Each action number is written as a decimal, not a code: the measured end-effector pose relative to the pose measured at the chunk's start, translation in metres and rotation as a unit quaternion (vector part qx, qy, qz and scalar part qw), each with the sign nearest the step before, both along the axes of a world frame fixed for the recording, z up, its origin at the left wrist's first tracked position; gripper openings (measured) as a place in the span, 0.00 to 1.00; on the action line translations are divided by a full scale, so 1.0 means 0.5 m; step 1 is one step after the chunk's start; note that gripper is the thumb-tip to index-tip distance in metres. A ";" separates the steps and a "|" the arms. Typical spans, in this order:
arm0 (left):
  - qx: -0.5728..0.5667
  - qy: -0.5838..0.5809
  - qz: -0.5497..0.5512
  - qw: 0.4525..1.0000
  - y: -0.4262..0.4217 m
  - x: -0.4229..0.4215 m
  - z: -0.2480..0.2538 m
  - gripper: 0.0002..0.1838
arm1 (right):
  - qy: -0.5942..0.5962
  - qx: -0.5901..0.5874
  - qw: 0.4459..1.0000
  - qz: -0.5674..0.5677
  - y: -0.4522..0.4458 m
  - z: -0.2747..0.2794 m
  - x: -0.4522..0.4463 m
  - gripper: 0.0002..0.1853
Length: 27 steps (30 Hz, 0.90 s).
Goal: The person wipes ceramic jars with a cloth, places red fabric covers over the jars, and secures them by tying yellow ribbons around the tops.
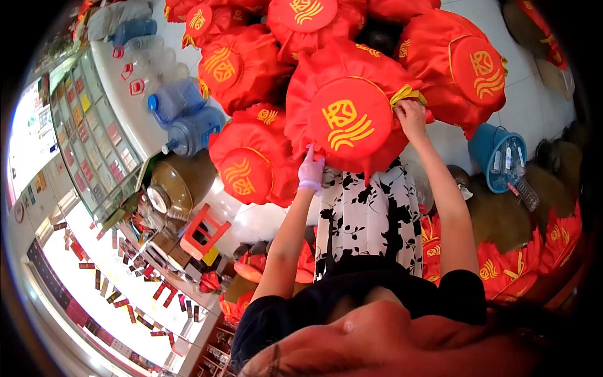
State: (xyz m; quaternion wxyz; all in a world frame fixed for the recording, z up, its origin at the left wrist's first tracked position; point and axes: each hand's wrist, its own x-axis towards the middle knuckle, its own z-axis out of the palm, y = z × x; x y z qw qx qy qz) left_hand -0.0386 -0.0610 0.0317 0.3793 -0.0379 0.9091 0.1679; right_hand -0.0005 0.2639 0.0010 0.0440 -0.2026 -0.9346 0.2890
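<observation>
A jar-shaped bundle in a red cloth cover (389, 69) stands directly before me, with yellow lettering and wavy lines on its round top. A yellow ribbon (407, 94) is tied at the cover's right side. My bare right hand (411, 119) is closed on this ribbon near its knot, with the fingertips partly hidden. Wearing a thin purple glove, my left hand (311, 173) grips the cover's lower left edge. One of its fingers points up along the cloth, and the others are partly out of sight. What lies under the cloth is hidden.
Similar red-covered bundles (480, 66) crowd around. Blue water bottles (195, 132) lie at left, near a brown jar (182, 185) and a red stool (204, 232). A blue bucket (496, 157) with clear bottles stands at right. More brown jars (499, 210) stand below it.
</observation>
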 end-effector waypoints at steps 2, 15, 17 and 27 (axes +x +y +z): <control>-0.038 -0.064 0.004 0.997 0.015 0.001 0.028 0.29 | 0.059 0.002 0.998 -0.033 -0.010 0.044 -0.002 0.10; -0.007 -0.056 -0.024 0.998 0.011 -0.123 0.095 0.40 | -0.165 -0.142 0.961 -0.168 -0.224 -0.047 0.202 0.67; 0.011 -0.114 -0.061 0.991 0.008 -0.121 0.050 0.52 | -0.174 -0.184 0.956 -0.150 -0.191 -0.049 0.219 0.68; -0.017 -0.036 -0.076 0.996 0.036 -0.123 0.007 0.68 | -0.190 -0.206 0.954 -0.109 -0.132 -0.080 0.230 0.70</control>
